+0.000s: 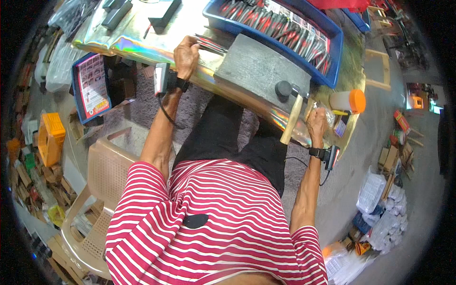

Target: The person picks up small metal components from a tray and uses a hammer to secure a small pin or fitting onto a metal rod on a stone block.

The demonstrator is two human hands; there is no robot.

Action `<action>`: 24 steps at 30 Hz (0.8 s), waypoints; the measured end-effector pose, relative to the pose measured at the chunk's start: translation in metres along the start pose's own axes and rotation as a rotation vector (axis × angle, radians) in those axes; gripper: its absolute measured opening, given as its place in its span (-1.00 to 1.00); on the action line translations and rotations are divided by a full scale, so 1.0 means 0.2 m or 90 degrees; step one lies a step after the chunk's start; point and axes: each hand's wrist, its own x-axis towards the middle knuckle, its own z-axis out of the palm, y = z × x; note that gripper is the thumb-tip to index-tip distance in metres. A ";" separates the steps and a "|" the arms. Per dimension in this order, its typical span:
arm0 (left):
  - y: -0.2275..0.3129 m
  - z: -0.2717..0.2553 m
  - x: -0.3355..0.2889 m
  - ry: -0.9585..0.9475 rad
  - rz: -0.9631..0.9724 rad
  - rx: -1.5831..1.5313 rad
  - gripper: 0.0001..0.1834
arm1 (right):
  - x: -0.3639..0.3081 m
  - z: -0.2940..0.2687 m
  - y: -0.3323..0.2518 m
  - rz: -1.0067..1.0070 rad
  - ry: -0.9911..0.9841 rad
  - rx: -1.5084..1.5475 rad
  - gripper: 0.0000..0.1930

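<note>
My left hand (186, 58) is closed on the near ends of several thin, dark-and-red slim tools (212, 46) at the table's front edge. They lie just left of a grey stone block (259, 66). A mallet with a black head and a pale wooden handle (291, 120) rests on the block's right end, its handle jutting toward me. To the right of that handle, my right hand (317, 124) has its fingers curled at a crinkled clear plastic bag (325, 112); what they grip is hidden.
Behind the block stands a blue tray (338, 61) packed with similar red-and-black tools. An orange-lidded jar (343, 101) is at the right. Dark boxes (161, 15) sit on the gold-covered table (128, 40) at the far left. A plastic chair (110, 166) stands at lower left.
</note>
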 end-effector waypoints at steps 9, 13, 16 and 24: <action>0.02 -0.01 0.02 -0.047 0.107 0.220 -0.84 | 0.01 -0.04 -0.04 0.150 -0.029 0.283 -0.85; 0.06 -0.01 0.00 -0.079 0.104 0.232 -0.83 | 0.00 -0.04 -0.07 0.255 -0.022 0.503 -0.87; 0.10 -0.02 -0.02 -0.091 0.061 0.248 -0.83 | -0.01 -0.05 -0.09 0.274 -0.041 0.570 -0.89; 0.11 0.00 -0.05 -0.108 0.013 0.268 -0.77 | -0.04 -0.02 -0.05 0.290 -0.005 0.588 -0.94</action>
